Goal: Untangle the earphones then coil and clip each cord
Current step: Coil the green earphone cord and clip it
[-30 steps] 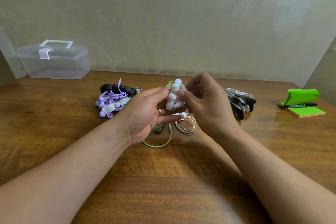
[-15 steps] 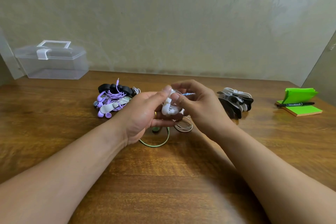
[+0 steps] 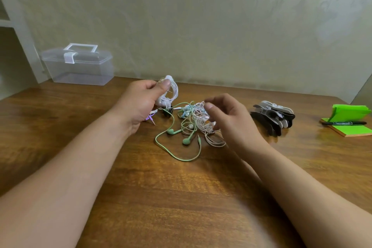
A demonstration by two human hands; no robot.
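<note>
White earphones (image 3: pixel 171 91): coiled in a bundle and gripped in your left hand, lifted off the table.
Left hand (image 3: pixel 138 102): your fingers are curled round the coil, with the thumb (image 3: pixel 165 84) pressed on its upper edge.
Right hand (image 3: pixel 229 121): your fingers are loosely curled and grip nothing. The hand hovers over the tangle and is slightly blurred.
Tangle (image 3: pixel 198 119): pink, pale blue and green cords lie knotted together on the table (image 3: pixel 181 197), just under your right fingertips.
Green cord (image 3: pixel 177 157): it loops out of the tangle towards you, with two green buds lying inside the loop.
Purple cord (image 3: pixel 150 117): a short end with a plug shows from under your left palm.
Black clip (image 3: pixel 167 111): on the table just below the white coil.
Clip pile (image 3: pixel 271 117): black and white clips are heaped just beyond your right knuckles.
Green notepad (image 3: pixel 350 121): well to the right of your right hand, with a black marker (image 3: pixel 344 123) lying across it.
Clear box (image 3: pixel 78 66): stands by the wall, well beyond your left fingers. Its lid is shut, with a white latch and handle, and nothing shows through its see-through walls.
</note>
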